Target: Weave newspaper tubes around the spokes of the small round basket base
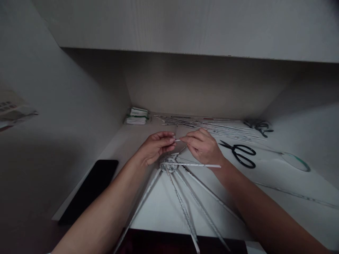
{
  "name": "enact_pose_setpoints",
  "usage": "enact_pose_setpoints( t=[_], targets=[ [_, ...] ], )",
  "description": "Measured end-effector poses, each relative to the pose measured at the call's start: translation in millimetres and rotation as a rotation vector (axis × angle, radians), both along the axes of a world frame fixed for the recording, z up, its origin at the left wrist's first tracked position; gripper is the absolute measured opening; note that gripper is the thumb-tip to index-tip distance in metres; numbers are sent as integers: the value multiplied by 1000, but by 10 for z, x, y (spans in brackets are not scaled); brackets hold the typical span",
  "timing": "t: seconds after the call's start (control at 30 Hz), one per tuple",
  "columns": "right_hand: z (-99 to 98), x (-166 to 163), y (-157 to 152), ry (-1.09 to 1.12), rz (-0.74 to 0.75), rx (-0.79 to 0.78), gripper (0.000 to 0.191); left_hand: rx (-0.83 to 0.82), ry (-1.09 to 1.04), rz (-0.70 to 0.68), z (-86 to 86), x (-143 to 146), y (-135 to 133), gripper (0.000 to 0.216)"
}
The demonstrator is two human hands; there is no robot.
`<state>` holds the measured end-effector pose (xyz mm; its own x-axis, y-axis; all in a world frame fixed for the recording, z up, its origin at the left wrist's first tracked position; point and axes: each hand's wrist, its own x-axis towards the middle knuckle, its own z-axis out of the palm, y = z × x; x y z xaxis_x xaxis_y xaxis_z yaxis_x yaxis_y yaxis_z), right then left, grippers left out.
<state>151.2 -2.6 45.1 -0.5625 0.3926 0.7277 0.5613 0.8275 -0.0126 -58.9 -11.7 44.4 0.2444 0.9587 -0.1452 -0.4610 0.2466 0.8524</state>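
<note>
My left hand (156, 145) and my right hand (203, 145) face each other over the white tabletop, fingertips pinched. Between them shows a short white piece of thin rolled paper tube (177, 140), gripped from both sides. Just below my hands sits a small round woven centre (168, 165) made of printed paper tubes. Several long paper tubes (190, 190) fan out from it toward the front edge, and one (198, 164) points right under my right wrist. My fingers hide the rest of the held piece.
Several loose paper tubes (201, 125) lie along the back wall. Black scissors (239, 153) rest on the right, near a green-edged ring (296, 161) and a dark tool (261, 127). A white packet (137, 116) stands back left; a black flat slab (90, 190) lies front left.
</note>
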Motion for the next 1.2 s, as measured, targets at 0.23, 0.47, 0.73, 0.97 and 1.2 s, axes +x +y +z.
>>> enact_pose_setpoints(
  t=[0.23, 0.47, 0.73, 0.97, 1.2],
  targets=[
    [-45, -64, -41, 2, -14, -2, 23, -18, 1, 24, -47, 31, 13, 21],
    [-121, -101, -54, -23, -10, 4, 21, -55, 27, 9, -74, 85, -2, 21],
    [-143, -119, -64, -8, 11, -19, 16, -82, 44, 14, -82, 112, -2, 18],
    [-141, -165, -80, 68, 24, -106, 11, -75, 61, -12, -115, 107, 3, 19],
    [-104, -222, -118, 184, -27, -307, 6, -41, 82, -27, -135, 106, 9, 19]
  ],
)
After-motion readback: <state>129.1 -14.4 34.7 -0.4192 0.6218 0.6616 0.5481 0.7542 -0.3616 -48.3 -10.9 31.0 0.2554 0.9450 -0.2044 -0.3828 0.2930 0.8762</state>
